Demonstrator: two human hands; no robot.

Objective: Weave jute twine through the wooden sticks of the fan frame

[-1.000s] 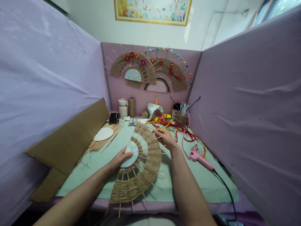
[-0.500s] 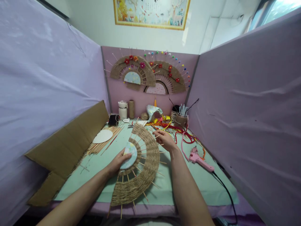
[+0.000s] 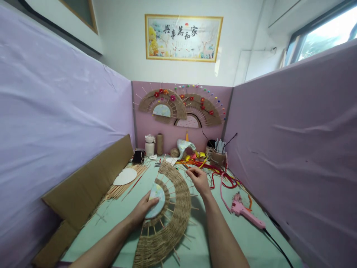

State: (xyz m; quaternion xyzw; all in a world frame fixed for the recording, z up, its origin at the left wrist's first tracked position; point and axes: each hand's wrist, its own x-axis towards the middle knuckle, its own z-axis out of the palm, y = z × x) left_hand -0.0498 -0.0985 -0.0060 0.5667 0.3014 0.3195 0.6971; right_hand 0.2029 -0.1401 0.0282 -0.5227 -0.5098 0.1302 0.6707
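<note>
A half-round fan (image 3: 182,197) of woven tan cord on thin wooden sticks stands tilted in front of me, its stick tips poking out past the outer edge. My left hand (image 3: 146,210) grips its blue floral half-disc (image 3: 158,193), thumb lying across the front and fingers hidden behind. Just off the fan's upper right edge is my right hand (image 3: 199,180), its fingertips pinched together. Whatever is in that pinch is too small to make out. The bottom of the fan runs out of view.
A pink glue gun (image 3: 247,214) lies at right, its black cord trailing forward. Red and yellow pipe cleaners (image 3: 220,175) clutter the back right. Wooden sticks (image 3: 122,186) under a white oval (image 3: 125,176) lie left beside cardboard (image 3: 92,178). Two finished fans (image 3: 167,98) hang on the back panel.
The view has tilted upward, so everything sits lower in the picture. My right hand has drawn slightly away from the fan's edge. My left hand keeps its grip on the half-disc.
</note>
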